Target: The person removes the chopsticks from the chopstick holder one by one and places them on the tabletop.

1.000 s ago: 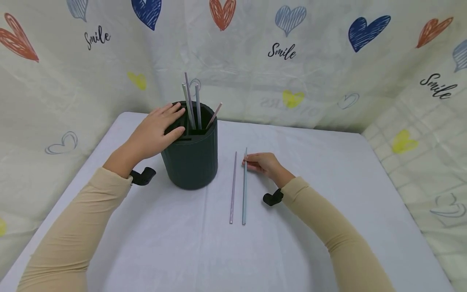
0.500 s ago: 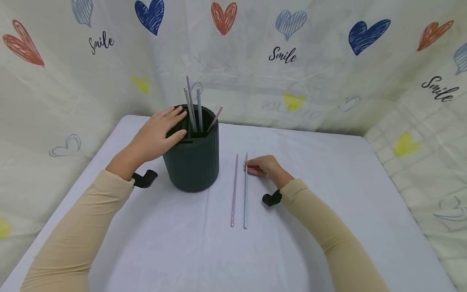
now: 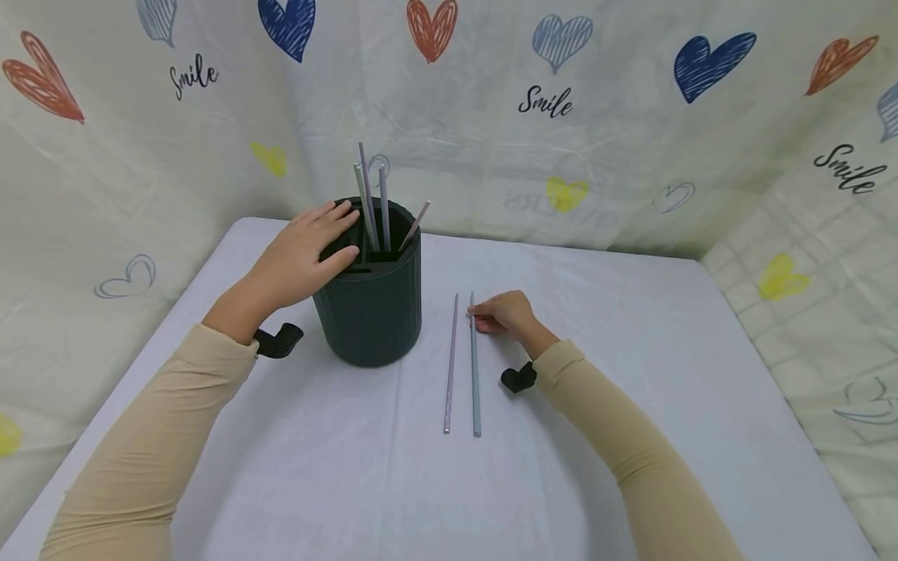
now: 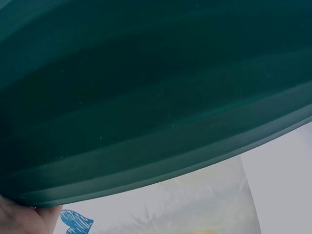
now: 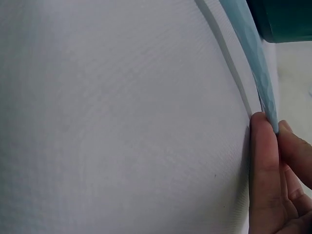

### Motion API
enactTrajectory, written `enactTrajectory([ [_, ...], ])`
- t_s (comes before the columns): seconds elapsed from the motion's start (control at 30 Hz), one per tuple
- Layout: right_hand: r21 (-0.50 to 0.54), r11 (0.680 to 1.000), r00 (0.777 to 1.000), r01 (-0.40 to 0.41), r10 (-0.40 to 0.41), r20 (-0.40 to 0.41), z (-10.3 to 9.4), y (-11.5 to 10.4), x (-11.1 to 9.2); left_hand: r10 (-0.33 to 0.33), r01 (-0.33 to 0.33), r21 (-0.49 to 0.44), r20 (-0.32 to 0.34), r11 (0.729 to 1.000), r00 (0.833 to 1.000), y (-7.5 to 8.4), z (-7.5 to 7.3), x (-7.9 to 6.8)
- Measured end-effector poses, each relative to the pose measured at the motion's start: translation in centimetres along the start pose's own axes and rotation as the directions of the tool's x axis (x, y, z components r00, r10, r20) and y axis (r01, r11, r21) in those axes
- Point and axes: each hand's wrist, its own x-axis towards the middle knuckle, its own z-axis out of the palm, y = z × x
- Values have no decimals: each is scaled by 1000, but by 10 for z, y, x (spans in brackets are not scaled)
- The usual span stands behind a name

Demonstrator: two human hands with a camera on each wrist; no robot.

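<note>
My left hand [image 3: 303, 251] rests on the rim of a dark green ribbed holder [image 3: 368, 323], fingers spread over its top. In the left wrist view, the holder's wall [image 4: 156, 112] takes up most of the picture, with part of the hand at the lower left. My right hand [image 3: 510, 315] pinches a thin light blue straw-like stick [image 3: 475, 374] near its far end, between thumb and fingers. The right wrist view shows the blue stick [image 5: 251, 51] running up from the fingertips. Left of it, a thin lilac stick [image 3: 450, 366] lies roughly parallel on the white cloth.
Several thin sticks [image 3: 385, 210] stand in the divided holder, and a pink one [image 3: 415, 226] leans at its right side. White cloth covers the table [image 3: 631, 327]. Behind hangs a curtain [image 3: 449, 117] printed with hearts and "Smile".
The near end of the blue stick has swung slightly right, away from the lilac one. My left hand stays on the holder, and the lilac stick lies as before.
</note>
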Motion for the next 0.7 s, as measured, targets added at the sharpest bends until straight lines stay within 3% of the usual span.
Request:
enactTrajectory([
  [0.7,-105,994,999,-27,30,25,-3,0,4,-4,4,8,22,1000,1000,0,-2,1],
])
